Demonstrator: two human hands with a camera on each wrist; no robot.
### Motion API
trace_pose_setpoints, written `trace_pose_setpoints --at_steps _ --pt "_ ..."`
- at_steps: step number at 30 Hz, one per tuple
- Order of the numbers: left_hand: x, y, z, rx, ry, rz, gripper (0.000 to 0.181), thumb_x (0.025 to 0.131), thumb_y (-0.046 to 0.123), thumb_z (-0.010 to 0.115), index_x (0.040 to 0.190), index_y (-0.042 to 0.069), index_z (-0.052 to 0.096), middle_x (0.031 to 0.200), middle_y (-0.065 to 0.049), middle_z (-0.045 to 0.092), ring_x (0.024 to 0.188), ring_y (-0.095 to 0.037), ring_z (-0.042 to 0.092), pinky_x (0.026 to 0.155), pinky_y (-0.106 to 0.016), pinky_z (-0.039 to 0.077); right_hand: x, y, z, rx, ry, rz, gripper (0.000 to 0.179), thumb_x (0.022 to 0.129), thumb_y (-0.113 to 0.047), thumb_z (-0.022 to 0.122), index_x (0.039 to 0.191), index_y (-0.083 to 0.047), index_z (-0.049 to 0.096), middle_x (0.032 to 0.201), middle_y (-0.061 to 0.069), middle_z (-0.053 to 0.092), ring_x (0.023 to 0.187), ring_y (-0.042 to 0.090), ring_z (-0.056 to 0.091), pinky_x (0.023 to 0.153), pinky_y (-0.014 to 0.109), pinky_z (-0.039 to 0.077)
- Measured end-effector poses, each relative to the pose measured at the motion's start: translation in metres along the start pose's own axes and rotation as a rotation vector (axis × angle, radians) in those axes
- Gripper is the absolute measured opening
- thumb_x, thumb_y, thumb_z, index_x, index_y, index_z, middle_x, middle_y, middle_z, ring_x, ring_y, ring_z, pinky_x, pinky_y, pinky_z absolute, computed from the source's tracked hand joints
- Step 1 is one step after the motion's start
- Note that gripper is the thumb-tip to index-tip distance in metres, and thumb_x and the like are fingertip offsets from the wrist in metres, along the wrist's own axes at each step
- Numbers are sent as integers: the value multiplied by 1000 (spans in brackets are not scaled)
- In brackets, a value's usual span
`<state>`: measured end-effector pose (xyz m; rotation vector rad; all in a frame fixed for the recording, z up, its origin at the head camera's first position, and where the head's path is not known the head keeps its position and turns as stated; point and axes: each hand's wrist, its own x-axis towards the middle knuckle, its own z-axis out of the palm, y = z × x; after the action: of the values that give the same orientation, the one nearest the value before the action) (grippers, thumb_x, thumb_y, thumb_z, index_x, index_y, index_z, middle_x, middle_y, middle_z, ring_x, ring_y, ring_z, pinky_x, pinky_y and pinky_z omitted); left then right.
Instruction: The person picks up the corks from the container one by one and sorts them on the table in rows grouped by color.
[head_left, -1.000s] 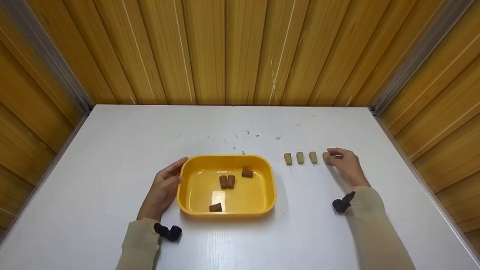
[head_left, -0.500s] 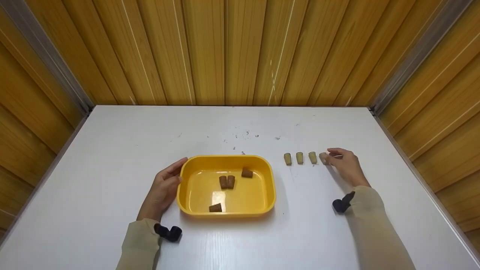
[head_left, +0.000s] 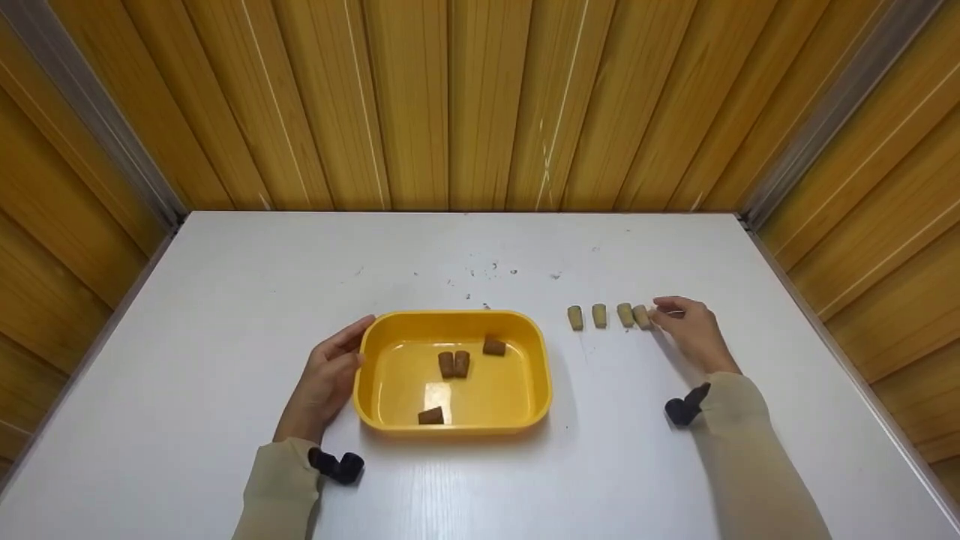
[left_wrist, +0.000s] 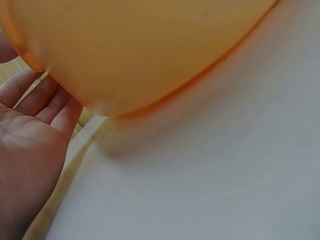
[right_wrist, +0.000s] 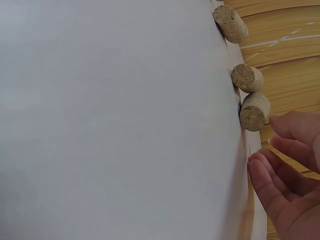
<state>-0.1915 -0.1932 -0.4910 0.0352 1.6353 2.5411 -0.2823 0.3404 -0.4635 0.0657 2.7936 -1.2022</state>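
At the left end of the yellow plastic tray (head_left: pixel 452 429), my left hand (head_left: pixel 319 382) rests with fairly straight fingers against the outer side, thumb near the rim. Its fingertips are partly hidden behind the tray in the left wrist view. Several brown tapered corks (head_left: pixel 462 364) lie inside. To the right, pale tapered corks form a row on the white table. My right hand (head_left: pixel 694 330) is beside the rightmost pale cork (head_left: pixel 642 316), thumb and fingers spread apart. In the right wrist view that cork (right_wrist: pixel 254 112) lies against its neighbour (right_wrist: pixel 247 78), with one fingertip close to it.
The other two pale corks (head_left: pixel 575 317) stand apart from each other, right of the tray. Dark marks (head_left: pixel 495 267) speckle the tabletop (head_left: pixel 225 300) behind the tray. Wood-patterned panels (head_left: pixel 480 105) enclose the back and sides. Both wrists bear small black cameras (head_left: pixel 347 467).
The rightmost pale cork has moved left, away from my right fingers, up to its neighbour. Both hands and the tray have stayed almost in place.
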Motion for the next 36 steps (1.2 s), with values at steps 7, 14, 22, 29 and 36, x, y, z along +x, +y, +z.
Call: trace_pose_setpoints --at_steps 7,14,22,29,36 --pt "1 -1 0 6 -1 10 58 86 -8 54 143 -2 41 139 -5 54 126 -15 53 105 -25 45 0 -1 2 -12 -9 0 55 95 -36 56 135 1 52 127 23 57 115 31 55 94 33 47" --pt "0 -1 -1 -11 -7 7 58 87 -8 53 143 -2 40 137 -5 54 125 -16 53 104 -25 45 0 -1 3 42 -27 2 52 93 -37 59 127 2 58 123 20 61 96 12 61 78 12 50" --pt "0 -2 -2 -13 -21 17 57 88 -7 53 143 -2 39 137 -4 55 125 -16 54 104 -26 45 0 -1 1 32 5 30 52 92 -39 60 127 0 59 123 19 62 95 10 61 76 11 49" --pt "0 -2 -1 -10 -3 19 57 87 -7 54 143 -1 42 136 -3 56 124 -16 54 104 -25 45 -3 0 -3 17 40 54 53 93 -39 58 129 0 58 125 20 60 101 17 61 77 10 46" --pt "0 -2 -1 -12 -2 9 57 88 -7 54 143 0 42 137 -3 56 126 -16 53 105 -25 44 -3 3 -4 14 47 55 57 92 -44 58 129 0 57 125 20 61 105 21 63 82 14 46"
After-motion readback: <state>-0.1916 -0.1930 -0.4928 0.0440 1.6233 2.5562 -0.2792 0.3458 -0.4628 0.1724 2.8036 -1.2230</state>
